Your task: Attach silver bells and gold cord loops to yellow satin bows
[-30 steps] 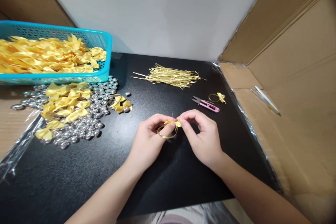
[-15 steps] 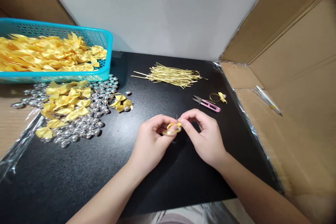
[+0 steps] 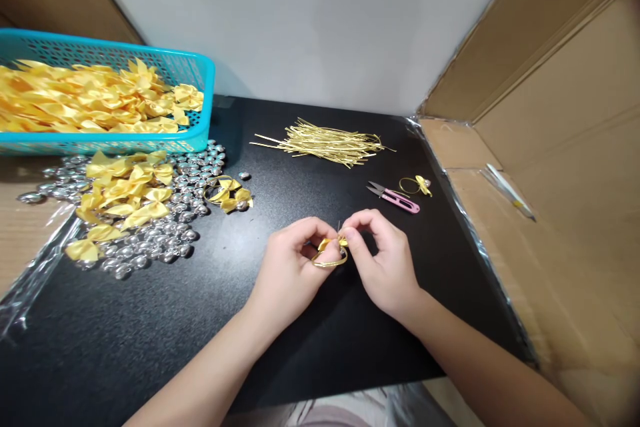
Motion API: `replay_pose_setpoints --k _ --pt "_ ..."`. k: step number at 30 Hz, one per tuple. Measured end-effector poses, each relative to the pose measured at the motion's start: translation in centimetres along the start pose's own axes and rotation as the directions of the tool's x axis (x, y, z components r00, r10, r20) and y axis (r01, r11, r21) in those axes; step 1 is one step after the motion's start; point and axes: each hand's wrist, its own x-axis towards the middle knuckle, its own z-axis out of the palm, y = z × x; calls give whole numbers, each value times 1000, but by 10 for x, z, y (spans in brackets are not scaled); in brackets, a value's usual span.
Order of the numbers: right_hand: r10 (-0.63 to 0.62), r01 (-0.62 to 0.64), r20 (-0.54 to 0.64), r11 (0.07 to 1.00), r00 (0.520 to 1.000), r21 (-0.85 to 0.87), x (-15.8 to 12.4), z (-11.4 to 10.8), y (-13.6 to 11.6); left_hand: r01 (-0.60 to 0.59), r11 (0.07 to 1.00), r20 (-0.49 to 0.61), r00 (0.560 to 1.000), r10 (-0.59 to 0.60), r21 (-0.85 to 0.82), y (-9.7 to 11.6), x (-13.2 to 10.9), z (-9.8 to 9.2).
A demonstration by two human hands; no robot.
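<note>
Between the fingertips of my left hand [image 3: 290, 263] is a yellow ribbon bow [image 3: 327, 244], held over the black table. A loop of gold cord [image 3: 331, 264] hangs from the bow toward me. My right hand [image 3: 383, 263] is closed in a pinch at the bow's right side, where the cord's thin ends [image 3: 339, 227] poke up. The fingers partly hide the bow, so exactly what the right fingertips grip is hard to see. Beyond my right hand lie pink-handled thread snips [image 3: 400, 200] and a finished-looking bow with a cord loop [image 3: 423, 185].
Gold cord pieces [image 3: 330, 143] lie in a bundle at the back. On the left, a turquoise basket [image 3: 213, 90] holds many yellow bows. Loose bows [image 3: 133, 187] and silver beads [image 3: 165, 240] spread before it. A white pen-like tool [image 3: 510, 193] rests on cardboard at right.
The gold cord loop has tipped down and shows rounder below the bow. Both hands keep their pinch and have shifted only slightly.
</note>
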Motion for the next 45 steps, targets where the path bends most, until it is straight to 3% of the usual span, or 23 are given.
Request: replay_pose_setpoints --k 6,13,26,45 --pt "23 -24 14 998 1000 53 -1 -2 1 247 921 46 968 -245 -300 2 4 -3" --pt "47 -50 52 996 998 71 1 -4 -1 352 839 86 933 -349 -414 2 7 -2" --pt "221 -241 130 957 967 165 7 -8 -2 326 869 51 942 -331 -373 8 6 -1" --pt "219 -233 100 958 971 167 6 -8 -2 343 846 91 937 -336 -408 4 6 -2"
